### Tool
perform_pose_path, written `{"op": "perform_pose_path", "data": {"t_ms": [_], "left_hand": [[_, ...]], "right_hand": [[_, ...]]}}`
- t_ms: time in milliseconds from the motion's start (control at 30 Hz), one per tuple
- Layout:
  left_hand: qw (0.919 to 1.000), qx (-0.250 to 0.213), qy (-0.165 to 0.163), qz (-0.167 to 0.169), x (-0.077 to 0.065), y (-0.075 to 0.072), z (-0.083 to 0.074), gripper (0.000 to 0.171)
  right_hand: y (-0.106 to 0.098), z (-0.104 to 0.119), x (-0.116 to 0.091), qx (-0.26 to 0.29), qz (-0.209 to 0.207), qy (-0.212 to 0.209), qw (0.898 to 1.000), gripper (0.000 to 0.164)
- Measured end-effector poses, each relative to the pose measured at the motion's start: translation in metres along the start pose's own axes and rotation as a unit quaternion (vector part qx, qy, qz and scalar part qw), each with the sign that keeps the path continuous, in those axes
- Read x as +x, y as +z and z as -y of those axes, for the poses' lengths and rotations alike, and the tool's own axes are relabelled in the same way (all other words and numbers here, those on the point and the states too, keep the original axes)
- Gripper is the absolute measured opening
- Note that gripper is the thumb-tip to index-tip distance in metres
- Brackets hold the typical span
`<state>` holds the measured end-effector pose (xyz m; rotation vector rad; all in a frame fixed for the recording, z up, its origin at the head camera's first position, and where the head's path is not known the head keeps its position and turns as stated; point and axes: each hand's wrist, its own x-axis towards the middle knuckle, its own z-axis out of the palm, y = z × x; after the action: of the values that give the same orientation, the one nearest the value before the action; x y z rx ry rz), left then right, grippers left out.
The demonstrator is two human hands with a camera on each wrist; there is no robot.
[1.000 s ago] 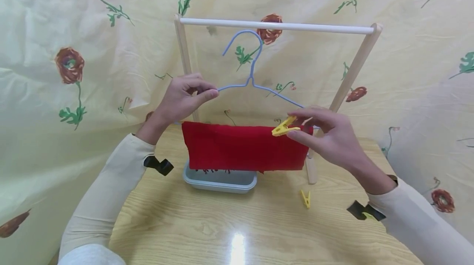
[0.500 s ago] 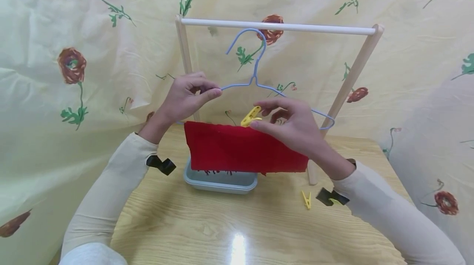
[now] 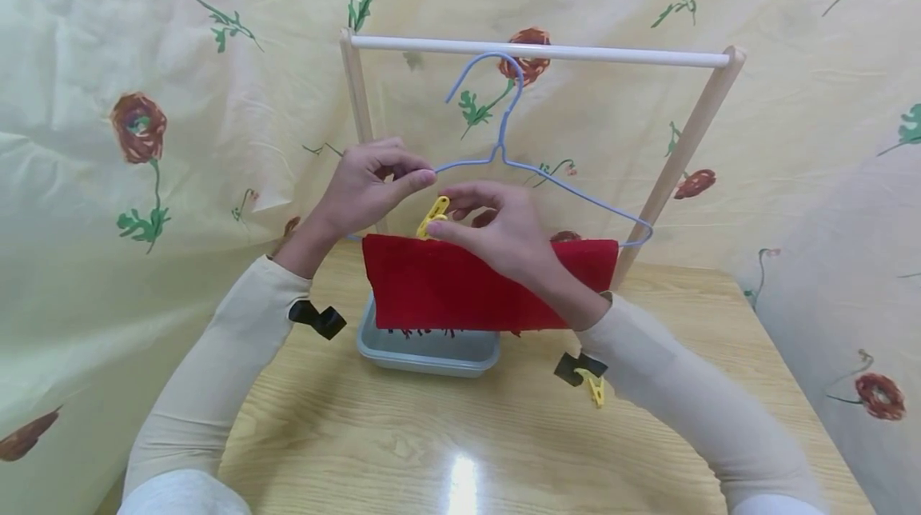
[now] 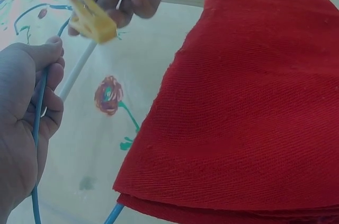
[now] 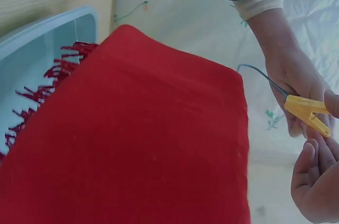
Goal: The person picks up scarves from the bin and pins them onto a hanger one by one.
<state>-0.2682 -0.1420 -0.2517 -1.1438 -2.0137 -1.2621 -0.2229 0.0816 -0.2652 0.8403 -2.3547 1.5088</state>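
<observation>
My left hand pinches the left shoulder of a blue wire hanger, whose hook points up in front of the rack's bar. A red fringed scarf is draped over the hanger's lower bar; dark red fringe hangs from it. Between thumb and fingers my right hand holds a yellow clothespin, just above the scarf's top edge near its left end. In the left wrist view the clothespin is apart from the scarf. The right wrist view shows it beside my left hand.
Behind the hanger stands a wooden rack with a white bar. A pale blue tub sits on the wood-grain table below the scarf. Another yellow clothespin lies on the table at right. A flowered curtain encloses the back and sides.
My right hand has carried the clothespin leftward along the scarf's top edge, toward my left hand. The hanger has shifted slightly right and up, still held by my left hand.
</observation>
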Motion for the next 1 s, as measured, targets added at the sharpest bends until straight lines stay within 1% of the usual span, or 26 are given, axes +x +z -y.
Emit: {"op": "perform_pose_path", "data": {"t_ms": [267,433,567,700,833,1000], "left_hand": [[1.0000,0.005,-0.001,0.001,0.000,0.001,0.000,0.009],[0.9999,0.005,-0.011,0.002,0.000,-0.001,-0.001,0.009],[0.9998,0.004,-0.019,0.003,0.001,-0.001,-0.001,0.009],[0.9997,0.003,-0.023,0.005,0.001,-0.001,-0.001,0.009],[0.9996,-0.003,-0.026,0.006,0.001,-0.001,-0.001,0.009],[0.9994,-0.011,-0.033,0.005,0.003,-0.001,-0.001,0.008]], "right_hand": [[0.021,-0.006,0.006,0.010,0.006,-0.009,1.000,0.039],[0.029,-0.007,0.009,0.006,-0.004,-0.016,1.000,0.036],[0.035,-0.008,0.011,0.007,-0.026,-0.034,0.999,0.032],[0.042,-0.008,0.013,0.021,-0.045,-0.068,0.996,0.028],[0.050,-0.008,0.015,0.038,-0.048,-0.106,0.992,0.023],[0.059,-0.008,0.018,0.044,-0.055,-0.120,0.990,0.019]]}}
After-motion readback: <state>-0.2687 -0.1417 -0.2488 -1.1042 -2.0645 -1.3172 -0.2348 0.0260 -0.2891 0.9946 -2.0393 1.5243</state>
